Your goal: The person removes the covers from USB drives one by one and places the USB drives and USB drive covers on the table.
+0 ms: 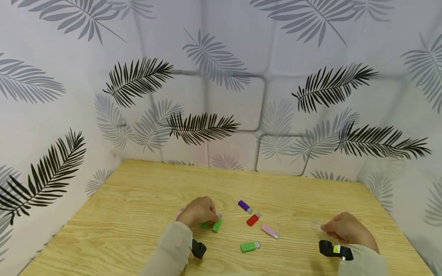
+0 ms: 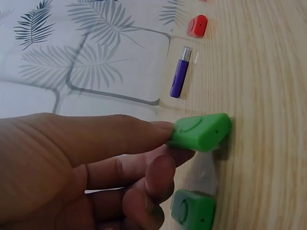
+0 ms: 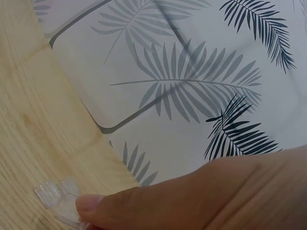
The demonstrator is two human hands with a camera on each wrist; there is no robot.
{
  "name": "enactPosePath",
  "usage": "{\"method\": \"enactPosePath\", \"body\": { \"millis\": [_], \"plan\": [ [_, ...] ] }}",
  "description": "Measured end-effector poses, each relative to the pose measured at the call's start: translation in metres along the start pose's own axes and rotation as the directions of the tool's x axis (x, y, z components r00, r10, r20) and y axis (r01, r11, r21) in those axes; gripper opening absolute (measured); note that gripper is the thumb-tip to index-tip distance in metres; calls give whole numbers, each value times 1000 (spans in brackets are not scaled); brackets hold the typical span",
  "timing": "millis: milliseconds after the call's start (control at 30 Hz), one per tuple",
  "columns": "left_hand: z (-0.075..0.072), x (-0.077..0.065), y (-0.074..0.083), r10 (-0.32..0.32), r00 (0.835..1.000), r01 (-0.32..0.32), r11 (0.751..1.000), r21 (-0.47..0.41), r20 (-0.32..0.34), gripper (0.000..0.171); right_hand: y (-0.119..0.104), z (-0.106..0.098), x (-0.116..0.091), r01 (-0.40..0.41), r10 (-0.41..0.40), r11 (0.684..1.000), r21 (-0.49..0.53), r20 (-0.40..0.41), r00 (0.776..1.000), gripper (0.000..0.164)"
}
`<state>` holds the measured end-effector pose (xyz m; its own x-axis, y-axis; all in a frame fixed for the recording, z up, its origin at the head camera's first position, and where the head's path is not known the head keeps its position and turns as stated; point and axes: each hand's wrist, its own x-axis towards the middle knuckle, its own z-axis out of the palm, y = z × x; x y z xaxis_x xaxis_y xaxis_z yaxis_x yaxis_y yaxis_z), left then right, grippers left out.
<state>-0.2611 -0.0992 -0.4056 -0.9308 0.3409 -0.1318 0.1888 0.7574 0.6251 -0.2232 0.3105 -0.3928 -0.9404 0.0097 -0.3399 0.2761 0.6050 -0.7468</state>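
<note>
- Clock positions taken from the held green stick, head view, 12 toward the far wall.
- Between 9 and 10: pink item [image 1: 178, 213], mostly behind the left wrist.
- 9: second green stick [image 2: 195, 211], just beside the held one; judged easy to knock, so lift clear before turning.
- Left hand [image 1: 200, 211]: thumb and fingertips pinch the green stick [image 2: 204, 132] by its near end, tilted close over the wood. Judgement: a light grip on the plastic body, off the metal plug, gives best control.
- 2: purple stick [image 1: 243, 206]. 3: red stick [image 1: 253, 219], then pink stick [image 1: 269, 231]. 4: third green stick [image 1: 249, 247]. All lie apart.
- 3, well out: right hand [image 1: 347, 228], thumb against clear plastic pieces [image 3: 60, 203]; looks like a pinch, fingers mostly hidden. Slick, hard to see; hold by the edges.
- Hands well apart.
- Surface: pale wood-grain table [image 1: 138, 184].
- Room: white wall covering [image 1: 228, 103] on left, back and right, black and grey leaf print, rounded grey lines.
</note>
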Motion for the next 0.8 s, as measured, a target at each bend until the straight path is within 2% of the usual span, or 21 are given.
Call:
{"method": "enactPosePath", "body": {
  "millis": [267, 500, 800],
  "plan": [
    [0, 0, -3, -1, 1000, 2, 999, 51, -22, 18, 7, 6, 6, -15, 15, 1000, -14, 8, 1000, 30],
    [2, 2, -5, 8, 1000, -6, 997, 81, -30, 21, 11, 8, 8, -42, 42, 999, 20, 30, 999, 29],
    [3, 3, -6, -3, 999, 9, 993, 119, -53, 21, 13, 7, 10, -69, 69, 997, -20, -3, 998, 24]
  ]
}}
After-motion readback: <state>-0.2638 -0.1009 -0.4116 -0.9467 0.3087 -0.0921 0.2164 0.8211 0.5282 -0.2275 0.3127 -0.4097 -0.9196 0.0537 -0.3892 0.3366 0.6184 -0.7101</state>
